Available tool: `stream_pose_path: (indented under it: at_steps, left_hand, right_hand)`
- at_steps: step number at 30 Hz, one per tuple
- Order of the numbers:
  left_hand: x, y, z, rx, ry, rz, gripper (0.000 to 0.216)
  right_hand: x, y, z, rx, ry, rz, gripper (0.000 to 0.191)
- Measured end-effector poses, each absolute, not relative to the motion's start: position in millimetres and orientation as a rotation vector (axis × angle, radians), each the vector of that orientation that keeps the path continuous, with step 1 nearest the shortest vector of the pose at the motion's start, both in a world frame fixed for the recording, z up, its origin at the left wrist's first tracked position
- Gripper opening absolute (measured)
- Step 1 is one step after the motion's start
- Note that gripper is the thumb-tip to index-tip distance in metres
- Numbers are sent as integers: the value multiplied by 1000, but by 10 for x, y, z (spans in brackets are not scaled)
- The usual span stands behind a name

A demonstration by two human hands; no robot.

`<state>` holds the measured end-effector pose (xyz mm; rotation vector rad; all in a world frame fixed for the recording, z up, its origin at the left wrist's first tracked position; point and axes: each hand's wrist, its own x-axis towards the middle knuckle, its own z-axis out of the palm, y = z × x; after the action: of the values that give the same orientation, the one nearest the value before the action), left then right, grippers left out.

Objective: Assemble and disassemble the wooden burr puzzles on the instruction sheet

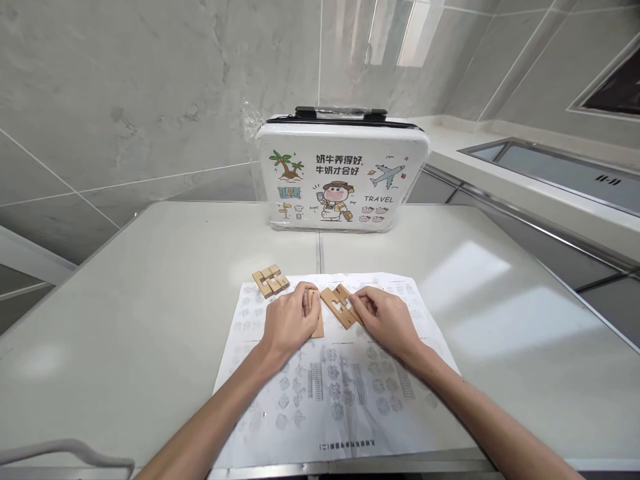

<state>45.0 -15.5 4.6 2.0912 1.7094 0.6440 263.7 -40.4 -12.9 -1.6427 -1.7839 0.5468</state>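
My left hand rests on a printed instruction sheet, fingers curled round a notched wooden puzzle piece. My right hand lies beside it, its fingers pinching two notched wooden pieces that lie crossed on the sheet. A small cluster of joined wooden pieces sits at the sheet's upper left corner, apart from both hands.
A white carry case with cartoon travel drawings stands upright at the far edge of the white table. A counter with a sunken steel sink runs along the right. A tiled wall is behind.
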Motion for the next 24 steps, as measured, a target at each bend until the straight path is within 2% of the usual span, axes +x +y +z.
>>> stream_pose_path:
  at_steps: [9,24]
  left_hand:
    - [437,-142,34,2133,1703,614,25]
    - [430,-148,23,2254,1684,520,28]
  right_hand:
    - [2636,-411,-191,-1572,-1875,409,23]
    - [2616,-448,-211,-1562,-2077,333,36]
